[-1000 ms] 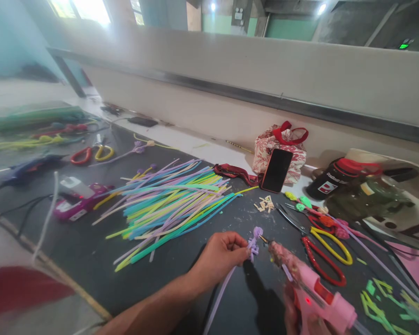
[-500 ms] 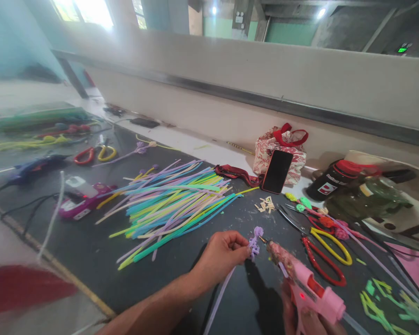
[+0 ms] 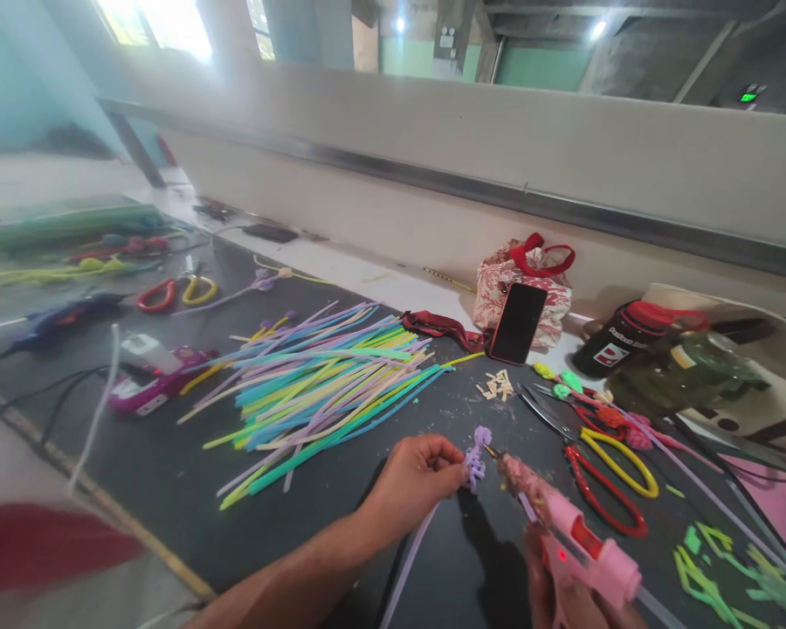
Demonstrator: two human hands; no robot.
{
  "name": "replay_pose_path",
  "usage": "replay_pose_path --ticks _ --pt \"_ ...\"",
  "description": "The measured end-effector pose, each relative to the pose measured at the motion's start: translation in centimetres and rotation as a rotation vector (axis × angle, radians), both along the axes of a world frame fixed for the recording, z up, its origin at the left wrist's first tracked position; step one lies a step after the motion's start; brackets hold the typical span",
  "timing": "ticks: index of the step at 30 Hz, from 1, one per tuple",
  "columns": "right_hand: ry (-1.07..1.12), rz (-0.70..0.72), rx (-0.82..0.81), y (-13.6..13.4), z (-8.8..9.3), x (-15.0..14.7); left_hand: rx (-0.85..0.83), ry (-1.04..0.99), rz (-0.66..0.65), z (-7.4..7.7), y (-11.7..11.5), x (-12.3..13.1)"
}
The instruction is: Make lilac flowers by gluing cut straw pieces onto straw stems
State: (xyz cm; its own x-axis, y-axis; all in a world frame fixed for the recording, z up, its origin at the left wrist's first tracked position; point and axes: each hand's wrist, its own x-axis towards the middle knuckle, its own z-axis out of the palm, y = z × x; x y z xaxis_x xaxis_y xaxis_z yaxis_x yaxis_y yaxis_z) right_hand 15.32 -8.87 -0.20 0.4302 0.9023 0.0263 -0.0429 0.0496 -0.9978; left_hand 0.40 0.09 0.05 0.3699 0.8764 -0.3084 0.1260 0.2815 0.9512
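My left hand is closed in a pinch on a lilac straw whose top end is curled into a small purple flower. My right hand, at the bottom edge and partly cut off, grips a pink hot glue gun. The gun's nozzle tip points at the flower and sits right beside it. Both hands hover just above a dark mat.
A heap of coloured straws lies left of my hands. Red and yellow scissors lie to the right, with green straw scraps. A phone leans on a patterned bag. A dark bottle lies beyond. A magenta glue gun and more scissors lie farther left.
The glue gun and my right hand have shifted slightly left and down toward the frame's bottom. My left hand keeps holding the flower in the same spot.
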Motion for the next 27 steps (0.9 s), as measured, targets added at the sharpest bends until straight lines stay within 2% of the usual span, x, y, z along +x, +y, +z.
replay_pose_path --ticks 3,9,21,27 --pt "0.022 0.005 0.012 0.7 0.1 -0.3 0.017 -0.003 -0.007 0.0 0.0 0.0" --pt "0.024 0.014 0.008 -0.7 0.4 -0.9 0.028 0.006 -0.005 -0.3 0.1 -0.1" --pt "-0.039 0.012 0.009 0.5 0.6 -1.5 0.048 0.021 -0.036 -1.1 0.1 -0.2" --pt "-0.083 0.019 0.015 0.1 1.2 -1.9 0.037 0.035 -0.025 -0.4 0.1 -0.2"
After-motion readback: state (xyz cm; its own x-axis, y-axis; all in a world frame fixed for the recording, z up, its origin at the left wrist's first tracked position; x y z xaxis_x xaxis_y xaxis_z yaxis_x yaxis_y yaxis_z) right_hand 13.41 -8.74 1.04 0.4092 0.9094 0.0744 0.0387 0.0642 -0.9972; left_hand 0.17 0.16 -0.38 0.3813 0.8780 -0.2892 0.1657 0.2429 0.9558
